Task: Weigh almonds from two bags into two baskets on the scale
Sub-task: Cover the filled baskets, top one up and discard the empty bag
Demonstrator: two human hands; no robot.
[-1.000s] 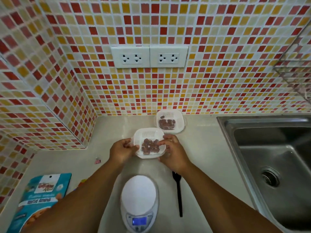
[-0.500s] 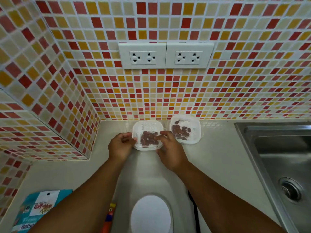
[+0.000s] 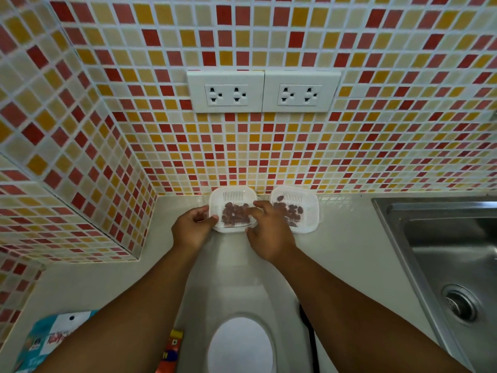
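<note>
Fingers (image 3: pixel 207 218) of both hands around left basket (image 3: pixel 233 196); bag (image 3: pixel 51 343) print unreadable.

Both forearms extended forward; left hand (image 3: pixel 191 229) and right hand (image 3: pixel 269 232) fingers curled, gripping between them.

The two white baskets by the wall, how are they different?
Both hands, the left hand and the right hand, hold the left basket; nobody touches the right basket. The left basket's almonds sit bunched together, while the right basket's almonds are spread out more. Both are white, slotted plastic baskets holding brown almonds.
</note>
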